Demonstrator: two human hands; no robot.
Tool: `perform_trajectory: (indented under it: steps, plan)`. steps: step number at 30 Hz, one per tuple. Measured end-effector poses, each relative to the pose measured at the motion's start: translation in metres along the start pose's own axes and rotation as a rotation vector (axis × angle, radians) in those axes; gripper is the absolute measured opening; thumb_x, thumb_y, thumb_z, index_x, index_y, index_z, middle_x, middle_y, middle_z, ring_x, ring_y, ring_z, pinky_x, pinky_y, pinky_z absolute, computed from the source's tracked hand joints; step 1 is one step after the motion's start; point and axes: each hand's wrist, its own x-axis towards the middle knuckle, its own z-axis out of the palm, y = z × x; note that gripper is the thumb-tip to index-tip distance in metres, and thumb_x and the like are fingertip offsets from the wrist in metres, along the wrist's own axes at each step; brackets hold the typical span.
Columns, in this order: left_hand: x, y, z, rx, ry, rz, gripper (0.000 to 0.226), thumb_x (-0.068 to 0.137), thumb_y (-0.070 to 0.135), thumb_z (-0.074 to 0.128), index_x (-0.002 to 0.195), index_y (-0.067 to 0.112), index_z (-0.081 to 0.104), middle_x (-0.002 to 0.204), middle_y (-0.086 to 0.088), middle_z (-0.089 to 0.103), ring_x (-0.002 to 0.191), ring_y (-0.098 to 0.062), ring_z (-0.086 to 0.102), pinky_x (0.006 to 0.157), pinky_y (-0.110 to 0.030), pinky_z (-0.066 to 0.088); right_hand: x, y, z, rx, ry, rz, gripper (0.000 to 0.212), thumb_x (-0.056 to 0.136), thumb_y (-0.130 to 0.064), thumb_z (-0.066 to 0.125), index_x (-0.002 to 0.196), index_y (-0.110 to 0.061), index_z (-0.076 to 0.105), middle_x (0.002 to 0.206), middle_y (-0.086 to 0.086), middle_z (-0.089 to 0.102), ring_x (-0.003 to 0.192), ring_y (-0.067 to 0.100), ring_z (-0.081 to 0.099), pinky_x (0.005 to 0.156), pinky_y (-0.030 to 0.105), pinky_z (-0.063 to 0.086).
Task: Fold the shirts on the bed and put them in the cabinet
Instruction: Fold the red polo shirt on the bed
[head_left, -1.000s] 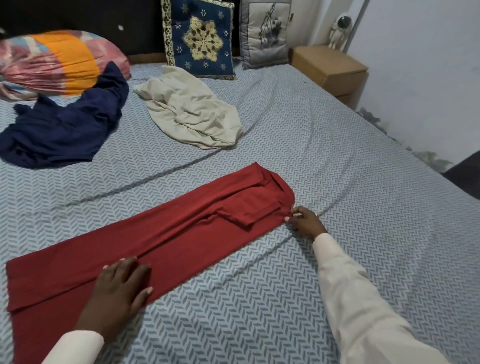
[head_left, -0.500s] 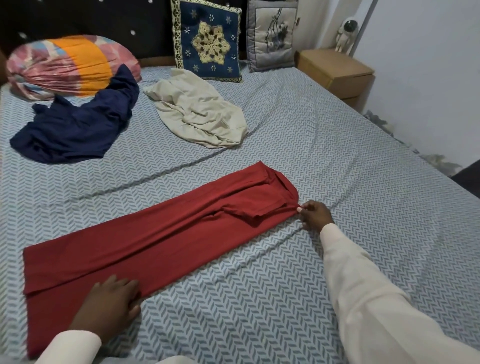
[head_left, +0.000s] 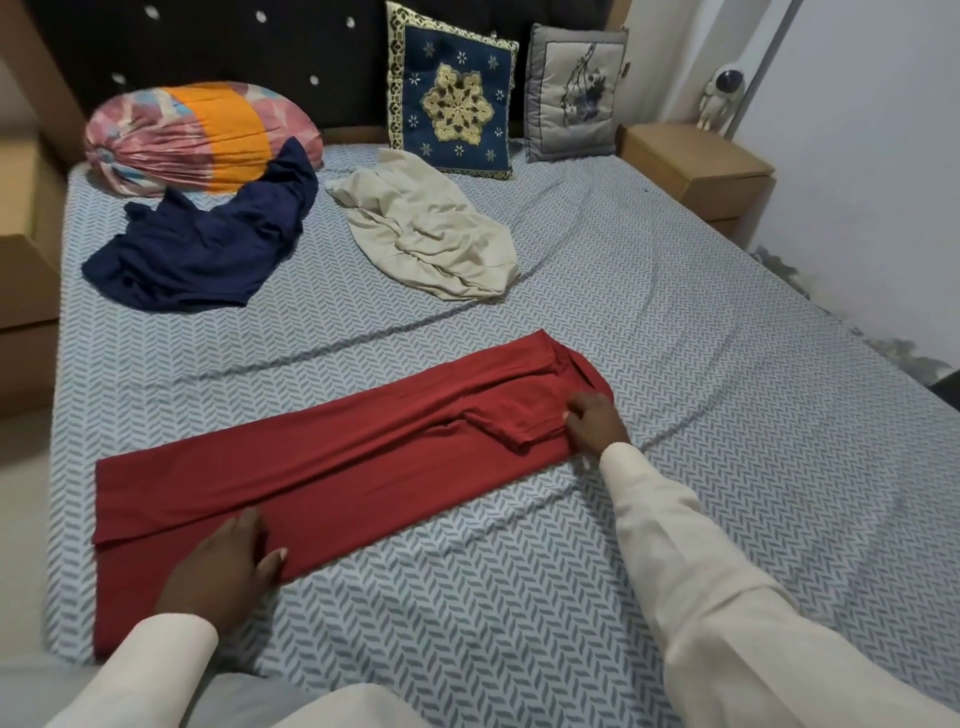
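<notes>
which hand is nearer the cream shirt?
Right. The right hand rests on the collar end of the red shirt, just below the crumpled cream shirt. The left hand presses the red shirt's hem end, farther away.

Bolster; cushions; nightstand

Bed with grey herringbone sheet, dark tufted headboard behind it, wooden nightstand right of headboard carrying astronaut figurine, another wooden unit left of bed, plain white wall right.
</notes>
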Motion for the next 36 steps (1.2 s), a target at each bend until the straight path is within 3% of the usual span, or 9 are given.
perform_trajectory:
  steps: [3,7,10,14,19,24,27,32,36]
  plan:
    - [-0.002,-0.009,-0.004,-0.077,-0.029,-0.143,0.032,0.081,0.035,0.074,0.090,0.021,0.047,0.098,-0.010,0.061,0.091,-0.030,0.059,0.075,-0.037,0.046,-0.001,-0.003,0.005,-0.100,-0.134,0.105,0.045,0.081,-0.021,0.063,0.125,-0.016,0.064,0.127,0.021,0.057,0.114,0.036,0.057,0.100,0.034,0.045]
    - [-0.008,-0.015,-0.011,-0.026,0.065,-0.313,0.038,0.076,0.033,0.079,0.098,0.011,0.057,0.105,-0.019,0.056,0.100,-0.040,0.053,0.086,-0.043,0.046,-0.022,-0.047,0.003,-0.216,0.101,0.140,0.042,0.083,-0.023,0.057,0.123,-0.014,0.061,0.130,0.018,0.050,0.118,0.037,0.048,0.098,0.041,0.043]
    - [-0.021,-0.016,-0.024,0.030,0.143,-0.515,0.060,0.074,0.035,0.081,0.119,0.007,0.053,0.126,-0.023,0.045,0.114,-0.044,0.044,0.094,-0.050,0.042,-0.047,-0.094,0.030,-0.252,0.125,-0.002,0.042,0.085,-0.022,0.054,0.127,-0.018,0.056,0.129,0.014,0.051,0.119,0.035,0.046,0.100,0.042,0.037]
    - [-0.026,-0.019,-0.035,-0.088,0.124,-0.760,0.079,0.076,0.031,0.080,0.136,0.007,0.034,0.135,-0.025,0.040,0.124,-0.044,0.040,0.098,-0.051,0.042,-0.079,-0.140,0.083,-0.417,0.082,-0.152,0.034,0.087,-0.021,0.055,0.121,-0.020,0.056,0.118,0.010,0.058,0.110,0.032,0.053,0.093,0.042,0.039]
    - [-0.030,-0.040,-0.036,-0.198,0.065,-0.958,0.049,0.094,0.022,0.057,0.137,0.007,0.038,0.141,-0.018,0.041,0.129,-0.038,0.040,0.104,-0.049,0.037,-0.116,-0.187,0.130,-0.388,0.152,-0.268,0.039,0.075,-0.009,0.063,0.114,-0.012,0.062,0.106,0.018,0.058,0.096,0.037,0.054,0.083,0.044,0.042]
    - [-0.038,-0.054,-0.044,-0.296,0.018,-0.994,0.052,0.095,0.020,0.056,0.139,0.005,0.036,0.143,-0.015,0.035,0.129,-0.037,0.044,0.106,-0.045,0.036,-0.153,-0.257,0.161,-0.360,-0.002,-0.575,0.037,0.073,-0.022,0.063,0.109,-0.021,0.062,0.108,0.010,0.057,0.100,0.033,0.050,0.082,0.040,0.039]
    - [-0.039,-0.058,-0.044,-0.386,0.016,-0.962,0.051,0.092,0.017,0.058,0.135,0.000,0.035,0.141,-0.020,0.044,0.129,-0.036,0.048,0.105,-0.041,0.040,-0.173,-0.293,0.173,-0.331,-0.070,-0.655,0.035,0.070,-0.026,0.061,0.104,-0.021,0.062,0.104,0.008,0.059,0.100,0.033,0.052,0.084,0.040,0.038]
    - [-0.044,-0.062,-0.049,-0.517,0.070,-0.895,0.047,0.088,0.017,0.054,0.130,-0.001,0.043,0.137,-0.020,0.052,0.127,-0.035,0.051,0.102,-0.037,0.042,-0.195,-0.360,0.187,-0.256,-0.269,-0.830,0.025,0.089,-0.030,0.054,0.104,-0.013,0.061,0.107,0.013,0.061,0.104,0.035,0.055,0.086,0.039,0.039]
    - [-0.053,-0.070,-0.053,-0.735,0.111,-0.792,0.027,0.068,0.021,0.062,0.092,0.010,0.067,0.097,-0.014,0.073,0.088,-0.027,0.071,0.079,-0.036,0.058,-0.206,-0.425,0.198,-0.240,-0.400,-0.757,0.048,0.098,-0.043,0.046,0.120,-0.001,0.055,0.123,0.023,0.059,0.114,0.037,0.055,0.092,0.039,0.041]
